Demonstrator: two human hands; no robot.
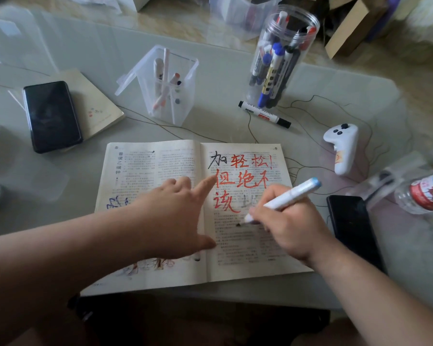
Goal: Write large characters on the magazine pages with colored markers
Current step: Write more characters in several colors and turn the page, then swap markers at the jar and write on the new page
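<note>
An open magazine (160, 166) lies flat near the table's front edge. Its right page carries one large black character, several red ones and a faint grey one. My right hand (293, 226) grips a white marker with a blue end cap (293, 193), its dark tip touching the right page below the red writing. My left hand (178, 216) rests on the spine area with fingers spread, the index finger pointing at a red character. Blue and brown marks show on the left page.
A square clear holder (168, 88) with a few markers and a round clear jar (283, 56) full of markers stand behind the magazine. A black-capped marker (264, 114), white controller (343, 148), two phones (51, 116) (353, 226) and a bottle (425, 191) lie around.
</note>
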